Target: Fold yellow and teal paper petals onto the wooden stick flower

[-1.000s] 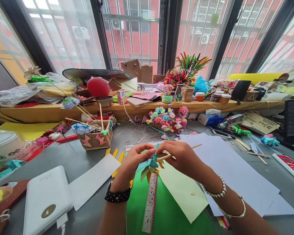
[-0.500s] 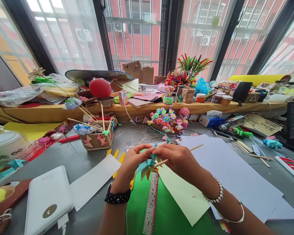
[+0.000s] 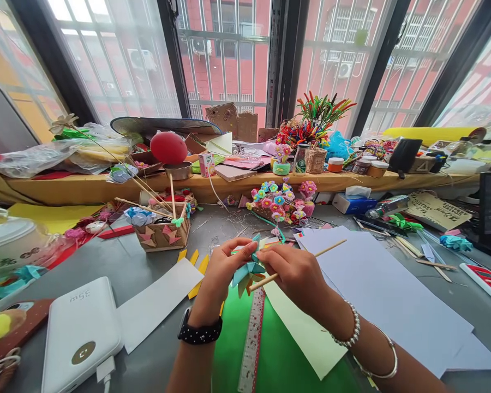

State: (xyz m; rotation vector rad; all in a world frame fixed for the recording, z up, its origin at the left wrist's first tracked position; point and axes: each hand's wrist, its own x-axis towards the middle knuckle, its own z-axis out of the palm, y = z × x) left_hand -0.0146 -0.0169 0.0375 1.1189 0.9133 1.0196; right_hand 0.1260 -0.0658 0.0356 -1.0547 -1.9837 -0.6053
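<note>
My left hand [image 3: 216,278] is closed around a folded paper flower [image 3: 246,273] in teal, pale green and orange, held above the desk. My right hand [image 3: 300,273] grips a thin wooden stick [image 3: 330,249], which slants from beside the flower up to the right. Its fingertips also meet the flower's upper teal part, near my left thumb. The fingers cover some of the folds. Below lie a ruler [image 3: 251,344] with a red edge, a green sheet [image 3: 282,365] and a pale green paper [image 3: 306,341].
White sheets [image 3: 384,295] spread on the right. To the left are a white power bank [image 3: 84,322], a grey-white paper strip [image 3: 159,305] and yellow paper strips [image 3: 198,278]. A cardboard box [image 3: 163,237] with sticks and crocheted flowers [image 3: 276,199] stand behind. A cluttered ledge [image 3: 229,184] runs along the window.
My right hand has shifted slightly left and down relative to the flower, and the stick's lower end now reaches further left. The flower has turned a little in my fingers.
</note>
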